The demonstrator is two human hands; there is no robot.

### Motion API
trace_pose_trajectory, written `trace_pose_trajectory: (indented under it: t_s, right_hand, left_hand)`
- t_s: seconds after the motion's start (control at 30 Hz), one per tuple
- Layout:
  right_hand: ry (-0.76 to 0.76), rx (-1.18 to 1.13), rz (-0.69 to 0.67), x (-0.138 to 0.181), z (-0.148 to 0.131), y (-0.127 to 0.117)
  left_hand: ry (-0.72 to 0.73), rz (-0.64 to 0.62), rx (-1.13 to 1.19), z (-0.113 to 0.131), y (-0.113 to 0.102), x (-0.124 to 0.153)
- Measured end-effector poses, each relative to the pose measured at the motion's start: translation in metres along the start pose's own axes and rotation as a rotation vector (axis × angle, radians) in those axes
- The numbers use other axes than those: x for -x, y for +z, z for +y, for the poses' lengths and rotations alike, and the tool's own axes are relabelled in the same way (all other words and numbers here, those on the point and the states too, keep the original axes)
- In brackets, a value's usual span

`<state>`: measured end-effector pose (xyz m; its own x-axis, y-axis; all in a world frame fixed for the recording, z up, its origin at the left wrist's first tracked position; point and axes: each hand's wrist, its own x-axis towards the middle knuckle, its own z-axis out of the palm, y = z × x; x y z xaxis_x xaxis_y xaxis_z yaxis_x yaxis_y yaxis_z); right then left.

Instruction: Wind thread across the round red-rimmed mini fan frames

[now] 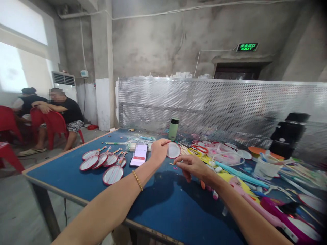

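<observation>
My left hand is closed around the edge of a small round white disc with a red rim, held upright just above the blue table. Just right of it and slightly nearer me, my right hand has its fingers pinched together near a tiny pink bit on the table; what they hold is too small to make out. A gold bead bracelet circles my left wrist.
Several finished red-rimmed round fans lie at the left, beside a phone. A green bottle stands at the back. Scissors, a white cup and pink and purple handles crowd the right. A perforated metal screen backs the table. People sit on red chairs far left.
</observation>
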<state>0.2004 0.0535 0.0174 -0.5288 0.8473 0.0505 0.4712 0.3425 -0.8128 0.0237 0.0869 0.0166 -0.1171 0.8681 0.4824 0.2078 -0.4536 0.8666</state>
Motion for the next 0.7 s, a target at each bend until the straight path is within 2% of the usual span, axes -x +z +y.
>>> trace_pose_trajectory:
  t_s: [0.7]
  right_hand:
    - [0.007,0.032,-0.006,-0.0022,0.0064,-0.0045]
  left_hand:
    - [-0.056,-0.054,0.008,0.0004,-0.0013,-0.0019]
